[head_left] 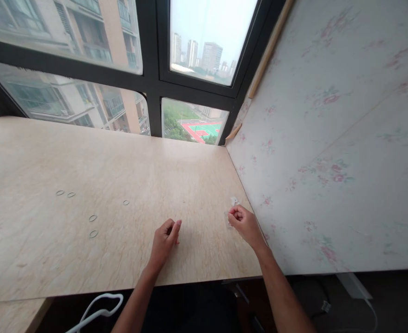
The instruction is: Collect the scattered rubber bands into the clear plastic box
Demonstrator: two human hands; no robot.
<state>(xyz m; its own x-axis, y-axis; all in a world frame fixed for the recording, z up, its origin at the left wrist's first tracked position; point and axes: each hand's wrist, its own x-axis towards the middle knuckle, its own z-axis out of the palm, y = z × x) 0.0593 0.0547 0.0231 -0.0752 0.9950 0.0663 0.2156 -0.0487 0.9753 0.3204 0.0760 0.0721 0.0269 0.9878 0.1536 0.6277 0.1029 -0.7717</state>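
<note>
My left hand [164, 239] is curled closed just above the pale marbled ledge, its thumb resting along the bent index finger. Nothing shows in it. By the wall, my right hand [247, 227] has thumb and fingertips pinched together over a small clear container [227, 221]. Whatever is between those fingertips is too small or hidden to make out. A crumpled whitish, see-through scrap [234, 200] lies just beyond the right fingers. Several thin greenish-grey rings lie flat and apart on the left of the ledge, among them one ring [123, 203] nearest my left hand.
The ledge [148, 180] ends at dark-framed windows [151, 83] at the back and a flower-papered wall [328, 162] on the right. Below the front edge hangs a white looped object [101, 312] at left. A white cable [373, 307] is at lower right.
</note>
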